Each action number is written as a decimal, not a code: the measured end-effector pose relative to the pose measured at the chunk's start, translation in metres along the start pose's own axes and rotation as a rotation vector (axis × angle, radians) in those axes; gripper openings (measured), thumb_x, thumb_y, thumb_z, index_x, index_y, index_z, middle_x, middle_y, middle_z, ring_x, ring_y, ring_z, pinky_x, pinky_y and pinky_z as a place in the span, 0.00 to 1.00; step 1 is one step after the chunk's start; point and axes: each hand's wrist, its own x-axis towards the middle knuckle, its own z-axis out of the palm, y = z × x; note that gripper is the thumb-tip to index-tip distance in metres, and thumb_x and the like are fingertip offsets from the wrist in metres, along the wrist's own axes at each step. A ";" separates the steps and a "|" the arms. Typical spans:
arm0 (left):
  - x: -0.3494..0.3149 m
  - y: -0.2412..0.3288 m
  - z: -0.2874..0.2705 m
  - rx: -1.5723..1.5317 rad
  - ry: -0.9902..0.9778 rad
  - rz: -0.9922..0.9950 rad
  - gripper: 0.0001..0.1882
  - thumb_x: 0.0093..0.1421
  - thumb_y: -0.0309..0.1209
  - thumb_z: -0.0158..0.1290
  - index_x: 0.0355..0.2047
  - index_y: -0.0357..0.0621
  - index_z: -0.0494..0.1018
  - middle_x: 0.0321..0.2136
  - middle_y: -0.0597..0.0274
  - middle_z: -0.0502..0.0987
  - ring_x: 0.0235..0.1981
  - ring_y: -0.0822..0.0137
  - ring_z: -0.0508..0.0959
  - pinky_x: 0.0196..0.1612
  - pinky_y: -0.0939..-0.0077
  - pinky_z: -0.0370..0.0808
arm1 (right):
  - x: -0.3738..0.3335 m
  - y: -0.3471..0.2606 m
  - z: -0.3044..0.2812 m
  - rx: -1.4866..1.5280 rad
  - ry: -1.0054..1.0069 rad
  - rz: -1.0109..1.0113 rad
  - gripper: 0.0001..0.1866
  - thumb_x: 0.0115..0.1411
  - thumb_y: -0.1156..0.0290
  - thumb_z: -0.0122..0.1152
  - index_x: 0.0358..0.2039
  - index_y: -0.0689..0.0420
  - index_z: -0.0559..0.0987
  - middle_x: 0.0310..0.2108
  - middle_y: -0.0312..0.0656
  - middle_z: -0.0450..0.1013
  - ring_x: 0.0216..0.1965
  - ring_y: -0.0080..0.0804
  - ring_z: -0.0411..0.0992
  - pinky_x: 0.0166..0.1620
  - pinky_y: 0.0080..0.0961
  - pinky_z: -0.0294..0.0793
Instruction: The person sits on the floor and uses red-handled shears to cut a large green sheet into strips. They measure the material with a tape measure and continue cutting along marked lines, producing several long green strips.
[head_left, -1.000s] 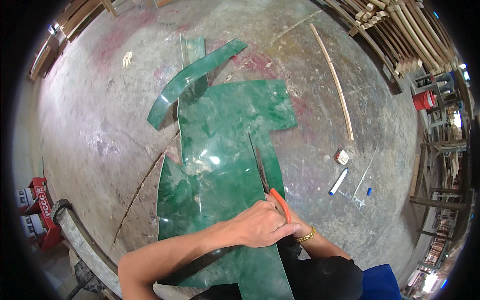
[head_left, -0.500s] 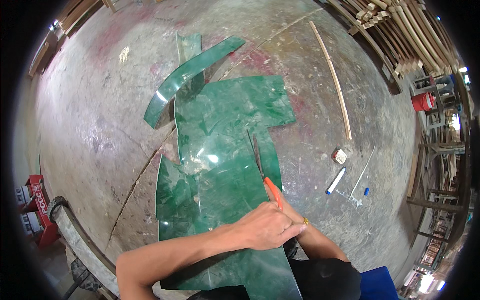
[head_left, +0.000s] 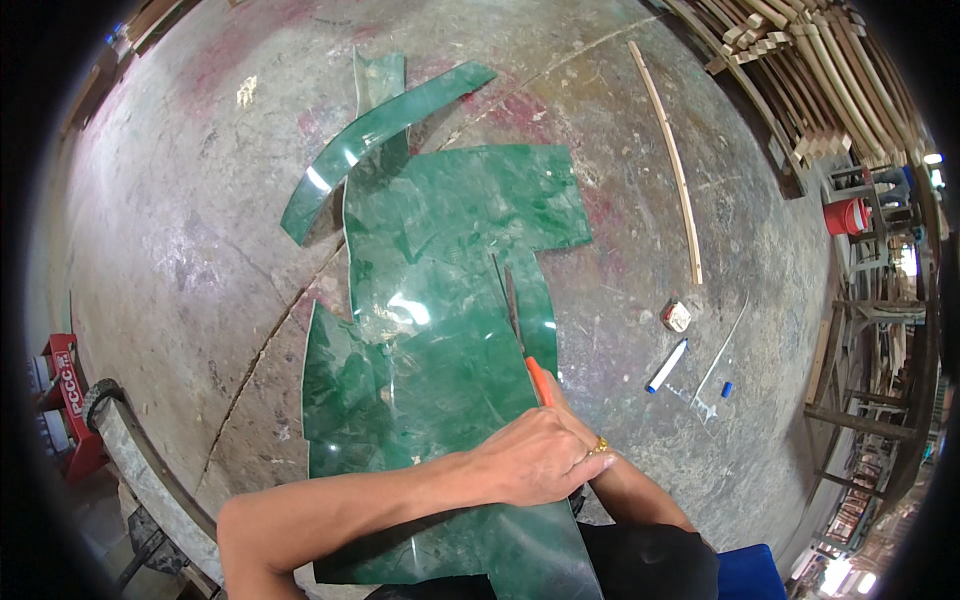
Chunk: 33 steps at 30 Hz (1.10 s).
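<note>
A green plastic-like sheet point(head_left: 440, 350) with cut edges spreads on the floor and reaches back beneath my arms. Orange-handled scissors point(head_left: 537, 378) lie along its right part, their dark blades parted and pointing away from me. My right hand point(head_left: 568, 408) is closed on the handle, largely covered by my left. Crossing over from the left, my left hand point(head_left: 540, 458) is closed in a fist above the right wrist and handle. What its fingers grip is hidden. A gold ring point(head_left: 600, 445) shows beside the left thumb.
Beyond the sheet lie a curved green strip point(head_left: 385, 125) and another green offcut point(head_left: 380, 85). On the right are a thin wooden strip point(head_left: 668, 150), a small box-like item point(head_left: 676, 317), a marker point(head_left: 667, 366) and its blue cap point(head_left: 727, 390). Stacked wood point(head_left: 790, 80) stands far right.
Slightly less of the orange handle shows beside my hands now. The whole view has shifted a little; the hands and the sheet stay in nearly the same arrangement.
</note>
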 end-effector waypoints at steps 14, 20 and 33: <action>0.001 0.002 0.005 0.012 0.058 0.036 0.28 0.60 0.38 0.50 0.06 0.34 0.66 0.08 0.50 0.67 0.15 0.49 0.69 0.31 0.63 0.70 | 0.002 0.001 -0.001 0.141 -0.055 0.158 0.20 0.60 0.58 0.46 0.35 0.67 0.67 0.28 0.47 0.64 0.31 0.39 0.60 0.37 0.33 0.65; 0.000 0.003 0.003 0.016 0.080 0.062 0.27 0.60 0.37 0.50 0.07 0.35 0.67 0.09 0.50 0.69 0.16 0.50 0.70 0.32 0.63 0.71 | 0.003 0.001 -0.001 0.140 -0.022 0.153 0.20 0.62 0.58 0.44 0.34 0.67 0.67 0.27 0.45 0.64 0.30 0.35 0.59 0.36 0.32 0.64; -0.007 0.000 0.011 0.170 -0.030 0.064 0.27 0.60 0.38 0.49 0.06 0.39 0.67 0.08 0.51 0.68 0.14 0.50 0.68 0.32 0.65 0.69 | 0.017 -0.005 0.005 0.227 0.019 0.247 0.22 0.66 0.56 0.40 0.32 0.67 0.68 0.24 0.39 0.63 0.29 0.27 0.59 0.34 0.31 0.64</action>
